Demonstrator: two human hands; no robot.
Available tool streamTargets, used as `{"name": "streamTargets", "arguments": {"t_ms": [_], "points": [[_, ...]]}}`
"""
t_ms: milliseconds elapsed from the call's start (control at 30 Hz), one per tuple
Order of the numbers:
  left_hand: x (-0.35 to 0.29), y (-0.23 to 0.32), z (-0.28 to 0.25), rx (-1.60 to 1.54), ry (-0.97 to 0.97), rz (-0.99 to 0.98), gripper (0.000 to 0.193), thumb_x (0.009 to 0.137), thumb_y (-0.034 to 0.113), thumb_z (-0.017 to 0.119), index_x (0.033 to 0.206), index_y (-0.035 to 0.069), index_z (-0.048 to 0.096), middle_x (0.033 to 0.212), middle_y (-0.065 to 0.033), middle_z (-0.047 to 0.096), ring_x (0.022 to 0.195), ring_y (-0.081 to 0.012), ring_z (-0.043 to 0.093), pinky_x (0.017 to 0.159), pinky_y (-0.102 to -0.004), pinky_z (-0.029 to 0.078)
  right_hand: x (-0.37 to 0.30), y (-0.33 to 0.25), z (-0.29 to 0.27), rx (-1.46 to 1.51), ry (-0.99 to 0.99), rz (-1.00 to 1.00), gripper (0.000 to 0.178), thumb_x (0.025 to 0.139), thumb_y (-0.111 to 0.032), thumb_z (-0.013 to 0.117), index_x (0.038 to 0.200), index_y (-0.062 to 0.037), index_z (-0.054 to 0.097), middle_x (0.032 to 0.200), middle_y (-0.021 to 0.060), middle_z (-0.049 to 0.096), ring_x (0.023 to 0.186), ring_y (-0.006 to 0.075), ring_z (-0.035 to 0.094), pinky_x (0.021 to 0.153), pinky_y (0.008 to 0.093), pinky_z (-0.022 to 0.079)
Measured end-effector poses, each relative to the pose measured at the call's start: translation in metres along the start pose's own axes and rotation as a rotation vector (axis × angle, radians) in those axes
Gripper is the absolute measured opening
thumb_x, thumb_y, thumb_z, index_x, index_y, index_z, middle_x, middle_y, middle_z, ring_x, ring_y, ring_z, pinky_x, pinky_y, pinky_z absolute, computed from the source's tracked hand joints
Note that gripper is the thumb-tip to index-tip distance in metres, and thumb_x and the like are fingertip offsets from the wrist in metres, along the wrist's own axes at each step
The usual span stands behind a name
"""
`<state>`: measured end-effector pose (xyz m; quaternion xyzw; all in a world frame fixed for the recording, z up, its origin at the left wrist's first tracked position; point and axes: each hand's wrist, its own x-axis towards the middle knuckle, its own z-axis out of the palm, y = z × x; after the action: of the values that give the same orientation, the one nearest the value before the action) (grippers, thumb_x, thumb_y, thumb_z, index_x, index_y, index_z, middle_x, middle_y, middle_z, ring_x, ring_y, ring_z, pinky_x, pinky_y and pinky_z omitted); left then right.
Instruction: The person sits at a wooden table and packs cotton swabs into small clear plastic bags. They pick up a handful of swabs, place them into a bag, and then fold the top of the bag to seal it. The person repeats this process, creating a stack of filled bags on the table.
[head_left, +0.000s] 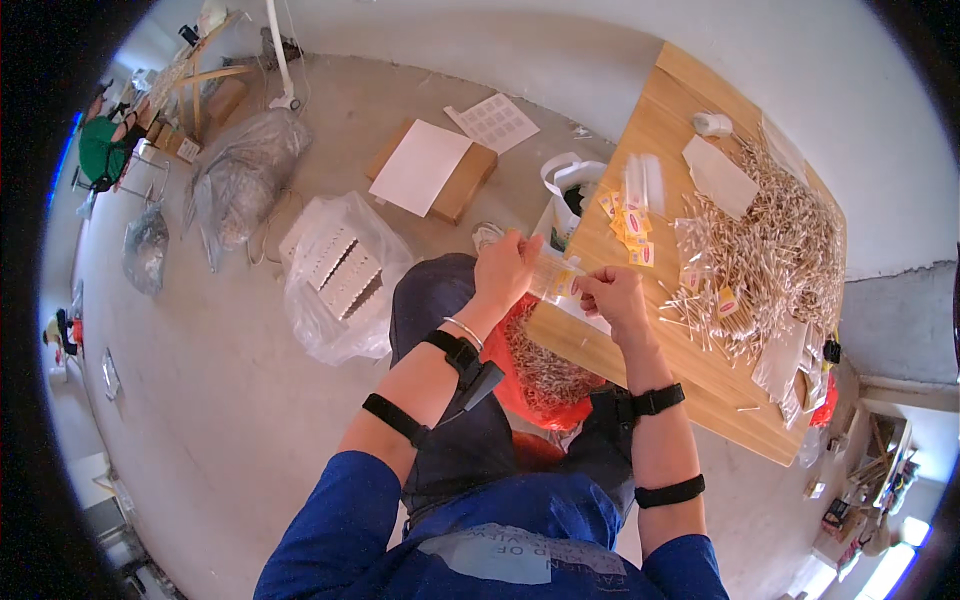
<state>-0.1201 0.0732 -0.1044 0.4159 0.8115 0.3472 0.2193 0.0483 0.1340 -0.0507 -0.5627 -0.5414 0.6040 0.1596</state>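
Note:
My left hand point(507, 268) pinches one end of a small clear plastic bag point(541, 279) over the near left corner of the table. A yellow label card point(564, 284) shows at the bag's right end. There the fingers of my right hand point(612, 297) are closed on the bag's edge or the card; which one I cannot tell. Loose yellow cards point(632, 226) lie on the table just beyond my right hand, next to a stack of clear bags point(643, 184). A big pile of cotton swabs point(775, 235) spreads to the right.
Between my legs hangs a red bag point(545, 375) full of cotton swabs. The wooden table point(625, 330) carries a white tub point(712, 124) at its far side. A white bucket point(573, 178), a cardboard box point(468, 185) and large plastic bags point(345, 275) stand on the floor.

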Motion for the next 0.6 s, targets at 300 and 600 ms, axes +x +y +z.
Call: {"name": "streamTargets", "arguments": {"t_ms": [300,600], "points": [[0.000,0.003,-0.001,-0.013,-0.025,-0.047,0.045,0.092,0.044,0.054,0.080,0.001,0.061,0.075,-0.0210,0.065,0.078,-0.0418,0.063,0.069,-0.0495,0.048,0.002,0.011,0.012,-0.037,0.120,-0.008,0.012,0.076,-0.008,0.070,0.073,0.0026,0.066,0.062,0.0072,0.063,0.050,0.0133,0.061,0.045,0.0269,0.051],[-0.001,0.004,-0.001,-0.026,-0.018,-0.044,0.044,0.091,0.043,0.055,0.081,0.001,0.061,0.076,-0.0210,0.065,0.078,-0.0420,0.063,0.069,-0.0491,0.049,-0.005,0.000,0.028,-0.020,0.142,-0.031,0.012,0.075,-0.009,0.069,0.072,0.0025,0.065,0.062,0.0092,0.064,0.049,0.0151,0.063,0.044,0.0288,0.051]]}}
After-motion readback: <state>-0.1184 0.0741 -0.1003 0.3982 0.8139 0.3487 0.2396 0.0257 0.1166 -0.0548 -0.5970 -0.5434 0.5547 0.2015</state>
